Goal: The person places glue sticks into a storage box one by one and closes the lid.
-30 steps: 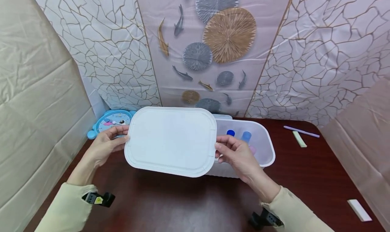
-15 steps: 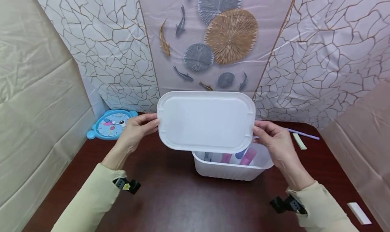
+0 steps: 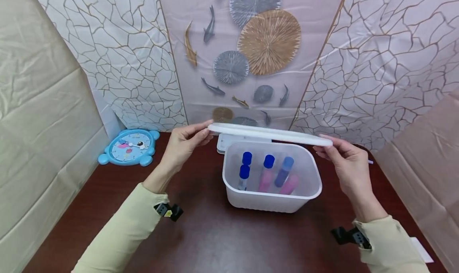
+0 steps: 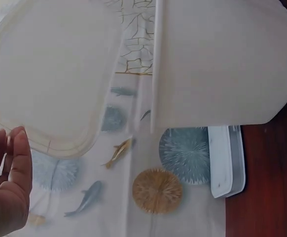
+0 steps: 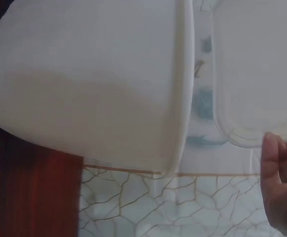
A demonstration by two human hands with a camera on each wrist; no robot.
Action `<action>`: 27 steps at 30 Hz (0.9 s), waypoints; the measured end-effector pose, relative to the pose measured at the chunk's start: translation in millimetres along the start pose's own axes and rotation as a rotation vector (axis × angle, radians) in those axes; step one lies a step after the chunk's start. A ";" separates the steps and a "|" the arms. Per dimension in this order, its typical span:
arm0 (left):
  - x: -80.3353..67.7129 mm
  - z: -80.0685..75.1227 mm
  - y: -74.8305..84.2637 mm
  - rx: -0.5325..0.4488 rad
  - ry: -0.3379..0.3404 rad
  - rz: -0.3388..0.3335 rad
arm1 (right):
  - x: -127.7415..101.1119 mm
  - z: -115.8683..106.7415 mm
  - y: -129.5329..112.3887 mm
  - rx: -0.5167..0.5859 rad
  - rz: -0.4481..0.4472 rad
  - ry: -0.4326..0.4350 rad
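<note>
A white plastic lid [image 3: 269,134] hangs over the back rim of a white plastic bin [image 3: 267,201], seen nearly edge-on in the head view. My left hand [image 3: 183,143] pinches its left end, and my right hand [image 3: 349,167] pinches its right end, which sits slightly lower. A gap separates lid and bin in both wrist views. Inside the bin are blue-capped tubes, one blue cap [image 3: 269,161] among them, a blue tube [image 3: 284,172] and a pink piece [image 3: 288,184]. The left wrist view shows the lid's flat underside [image 4: 50,69] beside the left fingers.
A blue clock [image 3: 130,146] lies at the back left of the dark table [image 3: 201,237]. Behind the bin is a flat white case [image 3: 222,142]. A white strip [image 3: 422,249] lies near the right edge, and a purple stick's end [image 3: 370,162] shows past the right hand.
Both hands carried the lid right and upward, then lowered and tipped it from face-on to nearly edge-on above the bin. The bin's contents have come into view.
</note>
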State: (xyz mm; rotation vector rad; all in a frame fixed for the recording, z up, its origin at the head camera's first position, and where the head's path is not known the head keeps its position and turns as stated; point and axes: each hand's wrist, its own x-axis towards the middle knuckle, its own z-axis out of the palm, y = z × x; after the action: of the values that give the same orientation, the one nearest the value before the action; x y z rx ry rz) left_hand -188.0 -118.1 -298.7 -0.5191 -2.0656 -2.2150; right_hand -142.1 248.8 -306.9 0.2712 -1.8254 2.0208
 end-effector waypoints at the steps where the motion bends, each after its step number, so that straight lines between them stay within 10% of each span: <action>1: -0.5 2.0 -1.2 0.004 -0.011 -0.007 | 0.1 -3.2 1.7 0.020 0.015 -0.026; 17: -20.4 22.3 -35.0 0.151 -0.098 -0.189 | -9.6 -42.3 26.1 -0.029 0.320 -0.218; 27: -29.9 30.3 -46.8 0.343 -0.140 -0.188 | -15.2 -50.2 27.8 -0.487 0.405 -0.257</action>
State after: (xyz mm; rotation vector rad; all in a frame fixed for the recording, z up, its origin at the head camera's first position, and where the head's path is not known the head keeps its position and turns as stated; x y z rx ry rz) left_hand -166.8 -89.3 -350.8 -0.4761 -2.5928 -1.8915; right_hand -133.9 293.9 -344.6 0.0151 -2.6390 1.7530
